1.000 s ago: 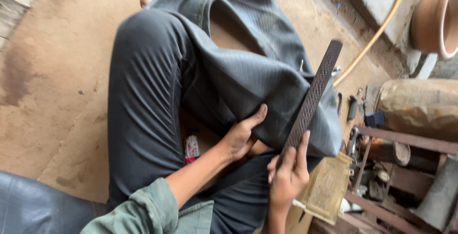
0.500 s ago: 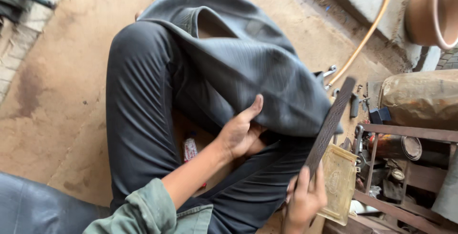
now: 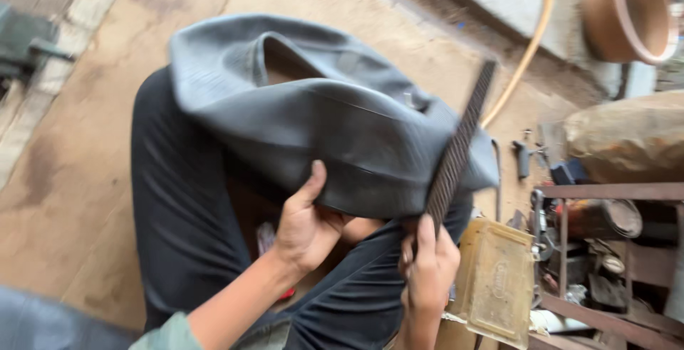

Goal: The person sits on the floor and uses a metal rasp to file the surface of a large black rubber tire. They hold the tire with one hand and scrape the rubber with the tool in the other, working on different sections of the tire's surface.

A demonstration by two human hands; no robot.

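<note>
Clearly soft and floppy, the black rubber inner tube (image 3: 342, 129) drapes over the person's dark-trousered lap above the dusty concrete floor (image 3: 85, 179), folding under its own weight. Left hand (image 3: 306, 225) clamps the tube's lower fold, thumb up on the rubber. Right hand (image 3: 427, 271) is closed around the bottom end of a long coarse rasp (image 3: 456, 154), which stands tilted against the tube's right edge. Judging by its sag, the rubber looks light, grippy and best pinched at a fold; the rasp seems stiff.
</note>
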